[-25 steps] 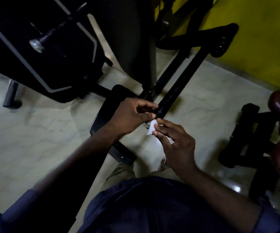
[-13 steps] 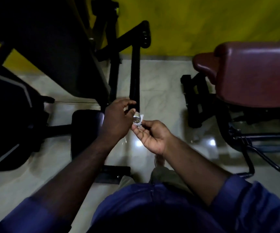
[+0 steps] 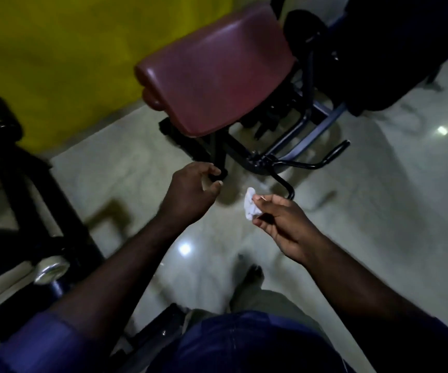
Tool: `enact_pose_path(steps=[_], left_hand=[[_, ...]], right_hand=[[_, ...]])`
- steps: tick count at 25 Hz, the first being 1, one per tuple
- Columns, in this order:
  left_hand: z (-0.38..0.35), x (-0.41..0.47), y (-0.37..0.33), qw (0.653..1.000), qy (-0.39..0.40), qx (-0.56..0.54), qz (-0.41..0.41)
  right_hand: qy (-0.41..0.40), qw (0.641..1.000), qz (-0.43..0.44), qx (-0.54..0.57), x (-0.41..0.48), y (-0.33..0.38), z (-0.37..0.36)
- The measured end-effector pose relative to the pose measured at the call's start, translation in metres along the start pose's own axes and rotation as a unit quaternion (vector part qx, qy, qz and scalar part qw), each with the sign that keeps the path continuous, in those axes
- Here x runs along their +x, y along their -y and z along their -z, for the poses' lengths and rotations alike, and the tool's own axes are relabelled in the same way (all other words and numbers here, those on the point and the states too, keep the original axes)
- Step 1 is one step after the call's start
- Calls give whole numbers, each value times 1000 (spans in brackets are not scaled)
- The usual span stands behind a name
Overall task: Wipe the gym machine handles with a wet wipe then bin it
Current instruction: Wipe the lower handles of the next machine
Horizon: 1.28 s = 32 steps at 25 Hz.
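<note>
A gym: a maroon padded bench (image 3: pixel 217 74) on a black steel frame (image 3: pixel 293 146), polished floor (image 3: pixel 379 211) and yellow wall (image 3: pixel 56 49).

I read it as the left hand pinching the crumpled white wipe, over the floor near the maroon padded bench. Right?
Not quite: the right hand pinches the wipe, not the left hand. The head view shows it, over the floor near the maroon padded bench.

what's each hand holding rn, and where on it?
Right hand pinches the crumpled wet wipe by its right edge, between thumb and fingertips; the rest sticks out leftward. Left hand is loosely curled and holds nothing.
</note>
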<state>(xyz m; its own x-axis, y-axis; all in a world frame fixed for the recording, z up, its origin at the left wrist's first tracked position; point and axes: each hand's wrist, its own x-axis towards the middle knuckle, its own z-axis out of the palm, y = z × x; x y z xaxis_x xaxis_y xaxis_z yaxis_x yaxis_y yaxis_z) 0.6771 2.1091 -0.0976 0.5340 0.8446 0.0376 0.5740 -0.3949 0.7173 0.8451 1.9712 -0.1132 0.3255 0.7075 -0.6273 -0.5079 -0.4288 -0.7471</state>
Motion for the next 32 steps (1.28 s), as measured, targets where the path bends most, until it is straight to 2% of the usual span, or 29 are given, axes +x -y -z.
enact_pose_path(steps=[4,6,9,14,21,24,26,29,32], left_hand=[[-75,62,-29,991,121,43,-24],[-116,90,-33,979,182,81,-33],[-167,131,-28,951,277,124,-57],[-236,200,15,917,361,159,-55],[-331,306,119,879,428,169,-125],[-360,325,149,885,410,152,-158],[-367,319,157,897,379,137,-180],[-374,311,158,908,361,139,-160],[-374,312,146,907,377,132,-131]], right_hand=[[-98,994,32,38,34,14,97],[-147,988,51,1,60,16,138],[-211,965,90,-130,100,10,187],[-208,902,137,-352,175,15,220],[-129,853,206,-463,339,-4,207],[-118,825,193,-518,388,-16,192],[-113,794,165,-574,395,-19,183],[-99,774,164,-603,371,-22,182],[-111,756,64,-642,317,-14,191]])
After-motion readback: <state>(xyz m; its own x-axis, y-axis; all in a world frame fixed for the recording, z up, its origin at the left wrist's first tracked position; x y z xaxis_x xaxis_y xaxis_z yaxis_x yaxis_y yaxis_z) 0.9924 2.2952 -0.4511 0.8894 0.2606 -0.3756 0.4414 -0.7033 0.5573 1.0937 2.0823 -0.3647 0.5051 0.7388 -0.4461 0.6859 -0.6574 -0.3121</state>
